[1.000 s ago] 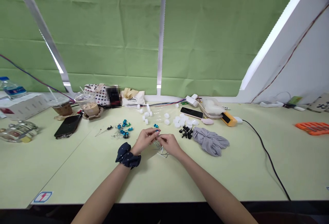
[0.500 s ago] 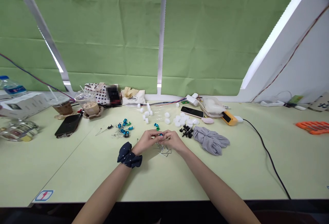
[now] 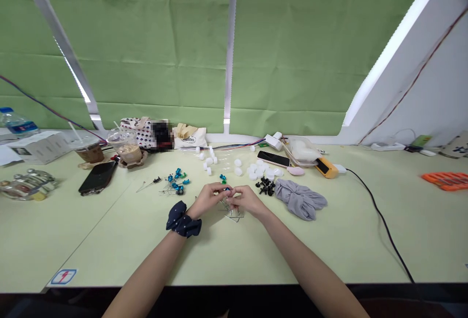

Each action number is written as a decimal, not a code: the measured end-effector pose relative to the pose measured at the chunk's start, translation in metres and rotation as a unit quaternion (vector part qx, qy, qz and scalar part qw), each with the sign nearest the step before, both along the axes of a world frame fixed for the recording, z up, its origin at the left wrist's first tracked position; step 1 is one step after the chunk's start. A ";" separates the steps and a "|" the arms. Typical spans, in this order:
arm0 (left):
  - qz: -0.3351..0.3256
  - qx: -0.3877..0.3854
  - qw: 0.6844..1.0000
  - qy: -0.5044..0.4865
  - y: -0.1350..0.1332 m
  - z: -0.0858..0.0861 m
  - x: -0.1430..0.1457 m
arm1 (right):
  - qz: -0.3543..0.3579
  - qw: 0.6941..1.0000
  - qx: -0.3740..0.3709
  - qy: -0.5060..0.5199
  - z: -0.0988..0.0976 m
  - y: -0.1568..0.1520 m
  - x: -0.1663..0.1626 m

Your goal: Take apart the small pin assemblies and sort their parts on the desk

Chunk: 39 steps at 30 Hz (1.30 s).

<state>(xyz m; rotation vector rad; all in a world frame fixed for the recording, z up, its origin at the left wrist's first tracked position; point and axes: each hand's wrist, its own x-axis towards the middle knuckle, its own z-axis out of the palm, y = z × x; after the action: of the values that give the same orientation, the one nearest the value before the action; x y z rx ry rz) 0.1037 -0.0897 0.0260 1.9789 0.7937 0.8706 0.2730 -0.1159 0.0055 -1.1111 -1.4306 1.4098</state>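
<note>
My left hand (image 3: 209,201) pinches a small blue metallic part (image 3: 227,189) between thumb and fingertips. Against it, fingertip to fingertip, is my right hand (image 3: 247,201), also closed in a pinch on the part; fingers cover most of it. Bent metal rods (image 3: 234,218) lie on the table just under both hands. Beyond the fingers sits another blue piece (image 3: 223,177) with a green one close by. To the left is a cluster of blue pieces on thin metal stems (image 3: 175,186). Several black knob-like pieces (image 3: 265,186) lie right of my right hand.
White caps (image 3: 261,168) and clear tubes lie at the back, near a phone (image 3: 273,159). A grey cloth (image 3: 300,198) rests at right, with a yellow device (image 3: 326,167) and black cable (image 3: 378,215) beyond. Drink cups (image 3: 127,152) and a dark phone (image 3: 98,177) stand left.
My fingers have shifted slightly around the blue part, and the right fingers sit a little lower. At the far left, a fingertip by the white box is gone from view.
</note>
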 end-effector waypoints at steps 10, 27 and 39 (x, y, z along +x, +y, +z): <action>-0.025 -0.022 0.999 0.000 -0.002 0.002 0.001 | -0.007 1.000 0.011 0.023 -0.001 0.001 -0.002; -0.014 -0.032 0.999 -0.015 -0.004 0.000 0.003 | -0.028 0.999 0.008 -0.019 -0.007 0.002 -0.005; 0.013 -0.064 0.997 -0.035 0.008 -0.017 0.001 | -0.013 1.000 0.009 0.019 -0.004 0.003 -0.007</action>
<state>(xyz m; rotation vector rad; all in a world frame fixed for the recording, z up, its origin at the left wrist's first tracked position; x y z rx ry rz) 0.1049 -0.0812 0.0087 1.8211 0.8152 0.8775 0.2664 -0.1134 0.0017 -1.0821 -1.3941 1.3891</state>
